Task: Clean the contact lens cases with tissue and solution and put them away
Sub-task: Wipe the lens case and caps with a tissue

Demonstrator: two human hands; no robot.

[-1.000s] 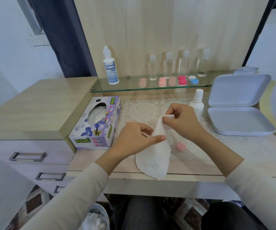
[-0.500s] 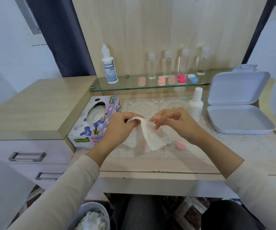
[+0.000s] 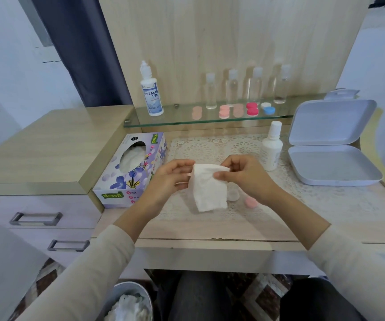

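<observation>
White tissue (image 3: 206,186), folded over, hangs just above the lace mat (image 3: 210,147). The left hand (image 3: 170,179) pinches one top corner and the right hand (image 3: 244,174) pinches the other, so I'd guess it's being shaped into a wiping pad. Two case bits, a pale piece (image 3: 233,195) and a pink piece (image 3: 250,202), lie on the mat under the right hand, easy to grab. The bottle (image 3: 270,148) stands just behind, the open box (image 3: 335,179) is off to the right, probably for storage, and more cases (image 3: 251,108) wait on the shelf (image 3: 177,117).

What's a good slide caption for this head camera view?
Left hand and right hand hold a folded tissue over the lace mat, pink cap and solution bottle nearby.
</observation>
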